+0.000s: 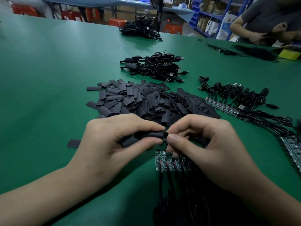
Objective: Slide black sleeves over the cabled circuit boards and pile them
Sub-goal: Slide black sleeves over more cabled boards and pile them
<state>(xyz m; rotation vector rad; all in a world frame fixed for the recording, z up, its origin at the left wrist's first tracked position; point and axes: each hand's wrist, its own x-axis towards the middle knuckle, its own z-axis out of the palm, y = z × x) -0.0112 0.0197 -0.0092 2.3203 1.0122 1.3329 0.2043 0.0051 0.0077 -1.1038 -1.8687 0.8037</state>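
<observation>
My left hand (107,144) pinches a black sleeve (147,135) between thumb and forefinger, with a second sleeve tucked under its fingers. My right hand (206,147) grips the dark end of a cabled circuit board (164,139) right at the sleeve's mouth; most of the board is hidden. Below my hands lies a row of green circuit boards (169,162) with black cables running toward me. A big heap of loose black sleeves (146,100) lies just beyond my hands. Farther back is a pile of sleeved cables (156,66).
More unsleeved boards with cables (228,98) stretch along the right. One stray sleeve (73,143) lies left of my wrist. Another cable pile (140,30) sits at the green table's far edge. A person (267,22) works at the back right, near a yellow sponge (289,54).
</observation>
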